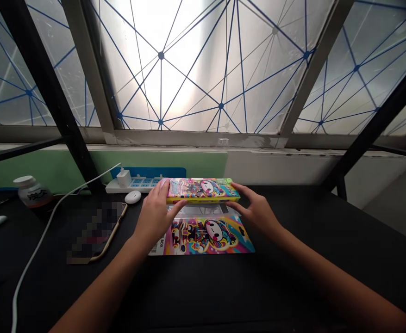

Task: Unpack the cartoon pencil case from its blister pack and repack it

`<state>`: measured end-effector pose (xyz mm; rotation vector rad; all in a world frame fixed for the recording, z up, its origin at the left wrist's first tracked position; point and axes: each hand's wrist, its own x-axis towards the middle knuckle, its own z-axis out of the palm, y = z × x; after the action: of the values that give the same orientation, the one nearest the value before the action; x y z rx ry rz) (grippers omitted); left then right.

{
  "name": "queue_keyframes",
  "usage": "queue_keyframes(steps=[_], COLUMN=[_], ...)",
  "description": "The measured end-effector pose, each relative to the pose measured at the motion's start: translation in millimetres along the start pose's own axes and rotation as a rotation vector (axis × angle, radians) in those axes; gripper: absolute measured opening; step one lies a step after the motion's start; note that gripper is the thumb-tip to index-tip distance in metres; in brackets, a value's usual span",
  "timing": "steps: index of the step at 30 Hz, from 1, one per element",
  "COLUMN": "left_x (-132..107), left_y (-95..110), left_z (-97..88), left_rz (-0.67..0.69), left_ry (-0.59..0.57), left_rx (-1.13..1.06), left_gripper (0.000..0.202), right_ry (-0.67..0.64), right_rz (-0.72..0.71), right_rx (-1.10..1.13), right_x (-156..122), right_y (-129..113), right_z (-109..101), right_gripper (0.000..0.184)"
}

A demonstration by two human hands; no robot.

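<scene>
Bare forearms reach to a left hand and right hand, partly open, gripping the short ends of a slim rainbow-printed cardboard box at centre, above a flat printed card. Box seems light, stiff; ends suit holding.

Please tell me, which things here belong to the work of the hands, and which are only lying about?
In use: colourful printed box, between left hand and right hand; printed card below them.

Lying about: power strip, white mouse, bottle, phone.
</scene>
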<state>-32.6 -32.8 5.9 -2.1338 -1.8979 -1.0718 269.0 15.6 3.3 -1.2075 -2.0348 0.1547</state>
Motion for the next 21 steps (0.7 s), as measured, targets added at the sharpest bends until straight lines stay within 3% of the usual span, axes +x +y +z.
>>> queue_keyframes(steps=[2,4,7,12,15,18,21], left_x=[1,-5,-14,-9,4,19,33], left_y=[-11,-20,-23,-6,8,17,15], left_z=[14.5,24.9,28.8,25.0,33.1,48.7,62.9], left_rz=[-0.013,-0.060,-0.105,-0.065,-0.020,-0.009,0.007], left_ry=[-0.068,-0.224,-0.394,-0.384,-0.369,-0.458,-0.499], left_rx=[0.078,0.158,0.256,0.377,0.313,0.260,0.263], left_gripper=[0.075,0.076,0.079,0.082,0.076,0.076,0.077], right_ry=[-0.051,-0.136,-0.234,-0.238,-0.223,-0.375,-0.607], right_rz=[-0.040,-0.090,-0.136,-0.259,-0.446,-0.604,-0.534], right_rx=[-0.053,-0.091,-0.118,-0.400,-0.366,-0.205,-0.083], right_x=[5,2,-6,-13,-21,-29,-32], right_y=[9,18,27,10,-16,-40,-50], right_z=[17,32,44,41,40,43,44], right_gripper=[0.057,0.049,0.047,0.058,0.056,0.049,0.065])
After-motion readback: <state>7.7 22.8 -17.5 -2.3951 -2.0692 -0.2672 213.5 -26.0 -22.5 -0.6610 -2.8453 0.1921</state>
